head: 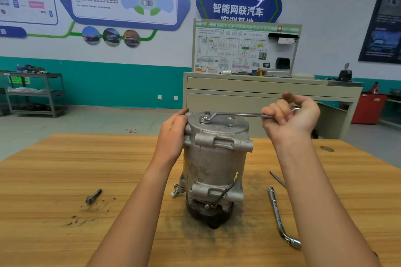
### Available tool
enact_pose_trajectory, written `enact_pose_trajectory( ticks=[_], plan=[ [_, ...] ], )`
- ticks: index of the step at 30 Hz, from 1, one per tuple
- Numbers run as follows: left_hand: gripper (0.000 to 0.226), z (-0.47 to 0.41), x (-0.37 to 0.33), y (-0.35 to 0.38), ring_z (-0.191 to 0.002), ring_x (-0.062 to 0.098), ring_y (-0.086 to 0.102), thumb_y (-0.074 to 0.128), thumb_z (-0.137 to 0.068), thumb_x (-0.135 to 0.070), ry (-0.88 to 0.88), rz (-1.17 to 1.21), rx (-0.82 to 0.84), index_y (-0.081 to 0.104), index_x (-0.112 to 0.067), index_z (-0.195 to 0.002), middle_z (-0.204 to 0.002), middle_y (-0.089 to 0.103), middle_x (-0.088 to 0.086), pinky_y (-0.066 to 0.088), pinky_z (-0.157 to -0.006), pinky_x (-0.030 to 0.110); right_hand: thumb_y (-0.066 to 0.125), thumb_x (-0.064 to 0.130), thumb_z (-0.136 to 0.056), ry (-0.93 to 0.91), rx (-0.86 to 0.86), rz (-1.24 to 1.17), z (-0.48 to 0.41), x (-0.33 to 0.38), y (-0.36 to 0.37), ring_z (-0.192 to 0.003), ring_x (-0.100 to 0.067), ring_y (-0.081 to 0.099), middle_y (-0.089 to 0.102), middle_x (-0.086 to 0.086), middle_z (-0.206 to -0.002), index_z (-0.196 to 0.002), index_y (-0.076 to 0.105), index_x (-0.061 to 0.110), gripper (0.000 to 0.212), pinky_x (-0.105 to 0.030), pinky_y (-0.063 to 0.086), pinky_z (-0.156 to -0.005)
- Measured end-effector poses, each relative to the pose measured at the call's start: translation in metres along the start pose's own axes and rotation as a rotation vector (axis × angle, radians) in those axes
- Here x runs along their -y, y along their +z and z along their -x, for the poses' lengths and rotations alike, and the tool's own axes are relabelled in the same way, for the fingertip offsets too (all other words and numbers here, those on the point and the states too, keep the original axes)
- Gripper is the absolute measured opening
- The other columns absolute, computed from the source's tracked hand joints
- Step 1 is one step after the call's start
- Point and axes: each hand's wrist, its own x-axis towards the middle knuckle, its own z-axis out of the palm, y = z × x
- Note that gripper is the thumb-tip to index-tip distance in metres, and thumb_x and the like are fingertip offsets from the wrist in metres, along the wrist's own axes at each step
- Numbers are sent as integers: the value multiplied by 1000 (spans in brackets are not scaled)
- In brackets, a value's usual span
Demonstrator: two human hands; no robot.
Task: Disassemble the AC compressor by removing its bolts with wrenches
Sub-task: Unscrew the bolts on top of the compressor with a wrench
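Table: I see a wooden table filling the lower half of the head view, with dark smears and grit around the middle.
Cabinet: a beige cabinet stands behind the table, well apart from it, with a wiring board upright on top.
Compressor: the AC compressor stands on end at the table's centre, its black pulley down on the wood and its flat end cap facing up.
Left hand: my view has the left hand gripping the housing's upper left side, palm against the metal and thumb at the cap's rim. The fingers reach round the back, and I cannot tell how they lie there.
Right hand: the right hand is raised to the right of the cap, fingers curled together round the outer end of the wrench handle.
Ring wrench: the ring wrench lies level across the cap, its offset ring seated over a bolt near the left edge.
Socket wrench: an L-shaped socket wrench lies on the table right of the compressor, apart from it.
Loose bolt: a long bolt lies on the wood to the left, well apart from the compressor.
Second bolt: another bolt head stands just behind the ring.
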Motion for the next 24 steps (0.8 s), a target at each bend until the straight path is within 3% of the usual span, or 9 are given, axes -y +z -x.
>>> enact_pose_trajectory(
  ticks=[3, 7, 11, 13, 15, 17, 19, 22, 24],
  plan=[
    [38, -4, 3, 0, -114, 13, 52, 34, -97, -14, -20, 42, 25, 53, -9, -130, -118, 59, 1, 43, -88, 20, 31, 11, -90, 68, -83, 196, -30, -8, 0, -26, -9, 27, 27, 5, -35, -71, 45, 9, 25, -17, 35, -39],
    [36, -5, 5, 2, -102, 6, 55, 36, -96, -14, -31, 118, 3, 57, -10, -124, -105, 61, -7, 44, -79, 15, 42, 29, -96, -91, -168, 1315, -60, -24, 6, -68, -21, 61, 57, -7, -79, -100, 51, 5, 25, -31, 43, -63],
    [35, -4, 5, 4, -97, 0, 55, 36, -95, -13, -40, 140, 8, 57, -11, -122, -102, 61, -9, 46, -69, 6, 44, 24, -96, -41, 254, 2247, -61, -31, 47, -70, -21, 45, 43, -9, -88, -80, 48, 3, 27, -28, 36, -59],
    [33, -3, 2, 4, -93, 1, 57, 36, -95, -13, -50, 140, 5, 59, -13, -119, -99, 63, -8, 46, -66, 6, 42, 23, -97, 2, 538, 2370, -49, -50, 69, -90, -25, 48, 42, -9, -98, -103, 54, 1, 26, -30, 38, -74],
    [30, -4, 2, 3, -85, 2, 60, 36, -95, -14, -40, 135, 13, 63, -20, -105, -89, 67, -9, 47, -63, 9, 38, 19, -98, 20, 774, 2457, -30, -78, 83, -83, -20, 47, 42, -7, -97, -113, 54, 3, 28, -25, 36, -67],
    [29, -3, 1, 3, -75, 4, 61, 38, -95, -17, -32, 114, 8, 65, -21, -89, -76, 68, -10, 46, -58, 13, 35, 11, -98, 3, 882, 2534, -19, -102, 91, -72, -19, 44, 46, -10, -96, -109, 56, 3, 25, -21, 30, -54],
    [29, -1, -2, 3, -71, 5, 60, 38, -95, -20, -46, 80, -12, 64, -16, -84, -74, 67, -5, 45, -56, 18, 36, 13, -98, 16, 886, 2525, -19, -115, 96, -94, -24, 48, 50, -14, -119, -124, 49, 0, 32, -21, 37, -65],
    [30, -3, -2, 5, -72, 3, 59, 34, -96, -20, -60, 24, -40, 62, -19, -85, -79, 66, -5, 43, -57, 20, 38, 34, -98, 79, 903, 2433, -12, -123, 99, -140, -32, 13, -3, -16, -154, -147, 3, 6, 66, -34, 19, -109],
    [30, -2, -1, 5, -68, 4, 55, 32, -98, -17, -50, 7, -44, 57, -23, -83, -77, 61, -5, 41, -57, 21, 46, 41, -94, 64, 970, 2299, 2, -130, 100, -141, -34, 7, -12, -14, -154, -146, -12, 14, 83, -41, 12, -113]
  ],
)
